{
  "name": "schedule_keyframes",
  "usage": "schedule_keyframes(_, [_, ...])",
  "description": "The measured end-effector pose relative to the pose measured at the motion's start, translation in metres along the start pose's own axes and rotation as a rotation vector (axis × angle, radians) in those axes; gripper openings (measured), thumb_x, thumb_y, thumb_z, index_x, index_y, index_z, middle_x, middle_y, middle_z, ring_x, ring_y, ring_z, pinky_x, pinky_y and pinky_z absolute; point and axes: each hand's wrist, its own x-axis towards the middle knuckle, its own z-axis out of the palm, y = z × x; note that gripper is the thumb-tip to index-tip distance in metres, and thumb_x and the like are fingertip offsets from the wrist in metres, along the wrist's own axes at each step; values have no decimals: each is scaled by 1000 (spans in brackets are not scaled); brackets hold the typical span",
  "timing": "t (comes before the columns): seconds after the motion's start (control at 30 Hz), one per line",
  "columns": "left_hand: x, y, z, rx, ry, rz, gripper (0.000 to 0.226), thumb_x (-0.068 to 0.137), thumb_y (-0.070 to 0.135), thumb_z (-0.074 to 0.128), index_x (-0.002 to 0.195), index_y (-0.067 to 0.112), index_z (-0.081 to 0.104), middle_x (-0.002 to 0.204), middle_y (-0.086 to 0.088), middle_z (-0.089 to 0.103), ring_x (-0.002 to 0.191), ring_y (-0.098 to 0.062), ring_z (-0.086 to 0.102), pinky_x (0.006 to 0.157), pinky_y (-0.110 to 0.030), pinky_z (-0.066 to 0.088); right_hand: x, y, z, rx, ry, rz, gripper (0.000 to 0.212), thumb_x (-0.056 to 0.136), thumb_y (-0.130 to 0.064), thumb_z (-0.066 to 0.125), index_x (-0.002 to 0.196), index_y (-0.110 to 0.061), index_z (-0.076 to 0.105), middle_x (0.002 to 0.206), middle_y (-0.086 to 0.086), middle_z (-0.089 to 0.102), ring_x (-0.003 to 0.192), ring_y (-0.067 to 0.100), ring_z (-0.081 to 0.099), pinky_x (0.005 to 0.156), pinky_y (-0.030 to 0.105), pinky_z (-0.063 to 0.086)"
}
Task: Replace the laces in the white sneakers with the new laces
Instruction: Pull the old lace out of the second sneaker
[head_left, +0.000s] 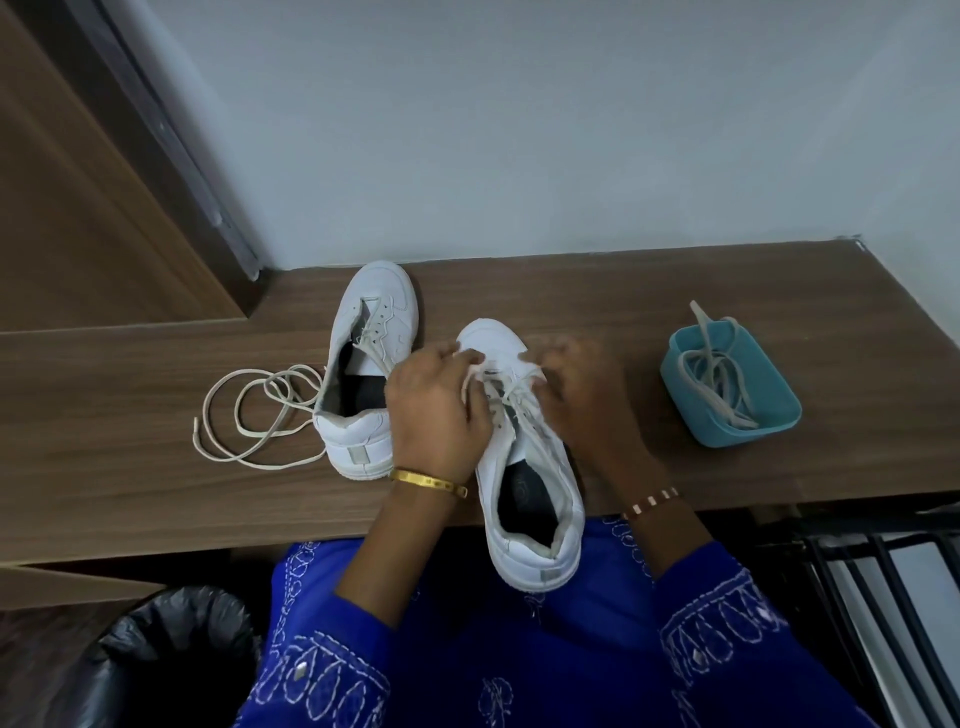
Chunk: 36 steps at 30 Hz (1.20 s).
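Sneakers number two: the near sneaker (524, 467) overhangs the table's (727, 478) near edge, both hands (436, 410) (587, 410) pinching its lace (511, 400); the far sneaker (366, 364) sits left.

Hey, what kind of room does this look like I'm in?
Likely a room in a home or office, at a built-in wooden counter set against a plain wall. A wooden door stands to the left, and a lined waste bin sits underneath.

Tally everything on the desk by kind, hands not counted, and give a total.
White sneakers: 2, one standing alone, one being laced
Loose laces on the desk: 1
Blue tubs holding laces: 1
Total: 4, counting the tub's laces with the tub; their number cannot be told.
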Motion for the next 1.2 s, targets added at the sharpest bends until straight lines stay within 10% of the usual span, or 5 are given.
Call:
schedule_keyframes(0.3, [-16, 2, 8, 68, -277, -108, 22, 81, 25, 52, 86, 16, 71, 75, -5, 68, 75, -29, 63, 97, -55, 36, 1, -3, 21, 91, -143, 24, 12, 88, -8, 52, 82, -5, 61, 79, 5, 64, 79, 27, 59, 78, 44, 46])
schedule_keyframes(0.4, [-16, 3, 10, -12, -255, -148, 16, 80, 20, 52, 83, 15, 68, 77, -3, 70, 76, -27, 65, 100, -54, 34, 1, -8, 15, 331, -135, 226, 15, 96, -8, 39, 87, -9, 51, 78, -2, 61, 79, 17, 63, 70, 24, 45])
schedule_keyframes(0.63, [-26, 1, 14, -65, -193, -144, 11, 77, 14, 50, 75, 14, 60, 69, -1, 65, 65, -26, 61, 89, -42, 39, 16, 0, -10, 803, 403, 746, 26, 99, -18, 34, 75, -23, 43, 85, 21, 66, 70, 30, 59, 58, 31, 44])
schedule_keyframes(0.9, [-22, -3, 15, -116, -221, -157, 8, 83, 6, 56, 80, 13, 60, 74, 1, 64, 72, -25, 60, 103, -50, 34, 2, 8, 9, 160, -23, 51, 29, 84, -20, 53, 109, -13, 64, 119, 9, 59, 111, 22, 53, 96, 40, 40])
schedule_keyframes(1.2, [-23, -5, 14, -302, -197, -200, 13, 80, 19, 43, 75, 14, 54, 55, 17, 41, 61, -21, 47, 91, -42, 39, 2, -3, 15, 177, 27, 64, 26, 96, -18, 38, 84, -5, 58, 73, 7, 64, 69, 25, 61, 66, 38, 49])
